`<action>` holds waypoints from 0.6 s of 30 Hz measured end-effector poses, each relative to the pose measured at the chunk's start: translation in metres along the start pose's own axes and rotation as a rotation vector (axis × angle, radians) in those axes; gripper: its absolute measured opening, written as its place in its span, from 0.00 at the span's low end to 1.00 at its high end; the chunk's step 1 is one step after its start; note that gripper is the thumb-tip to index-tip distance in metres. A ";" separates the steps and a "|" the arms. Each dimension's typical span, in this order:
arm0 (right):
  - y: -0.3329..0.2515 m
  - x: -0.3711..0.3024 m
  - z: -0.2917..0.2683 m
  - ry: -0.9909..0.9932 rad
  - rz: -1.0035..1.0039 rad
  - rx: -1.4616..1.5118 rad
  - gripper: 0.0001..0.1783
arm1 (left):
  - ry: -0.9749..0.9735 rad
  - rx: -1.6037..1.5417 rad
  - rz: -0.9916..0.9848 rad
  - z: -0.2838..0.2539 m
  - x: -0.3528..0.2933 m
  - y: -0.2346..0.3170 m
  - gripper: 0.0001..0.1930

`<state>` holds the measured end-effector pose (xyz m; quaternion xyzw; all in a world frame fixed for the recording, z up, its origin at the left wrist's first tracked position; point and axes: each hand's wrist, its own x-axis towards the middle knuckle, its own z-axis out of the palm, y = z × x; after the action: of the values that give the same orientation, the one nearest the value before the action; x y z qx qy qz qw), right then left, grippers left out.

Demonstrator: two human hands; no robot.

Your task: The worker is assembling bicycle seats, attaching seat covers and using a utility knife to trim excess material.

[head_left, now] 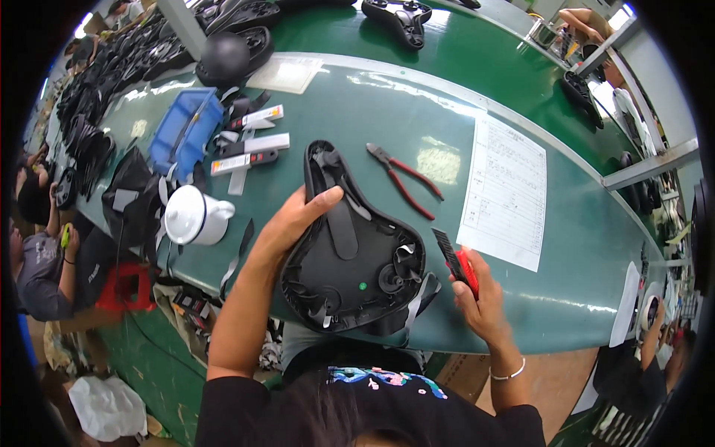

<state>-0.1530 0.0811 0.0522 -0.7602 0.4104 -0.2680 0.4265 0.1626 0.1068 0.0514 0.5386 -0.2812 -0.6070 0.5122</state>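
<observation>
Black molded shell, in the head view, lies open side up at the near edge of the green desk, between the 2 hands: the left hand touches its narrow neck, and the right hand is apart from its wide end. A blue tray stands to the left; its contents are hard to make out. Nearer, a white mug has its lid on, hiding the inside. The left hand grips the neck's rim, thumb laid over it; the right hand is closed around a red utility knife, dark blade extended.
</observation>
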 end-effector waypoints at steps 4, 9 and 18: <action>-0.032 0.027 -0.010 -0.129 -0.486 -0.557 0.32 | -0.062 0.170 0.063 0.014 -0.007 0.029 0.30; -0.021 0.022 -0.014 -0.297 -0.466 -0.892 0.32 | -0.055 0.344 0.036 0.018 -0.001 0.037 0.21; -0.029 -0.081 0.061 -0.026 0.077 -0.307 0.35 | 0.293 0.252 0.070 0.015 -0.041 0.010 0.24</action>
<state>-0.1373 0.1845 0.0423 -0.8036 0.4695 -0.1757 0.3207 0.1472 0.1385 0.0796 0.6710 -0.2959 -0.4638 0.4971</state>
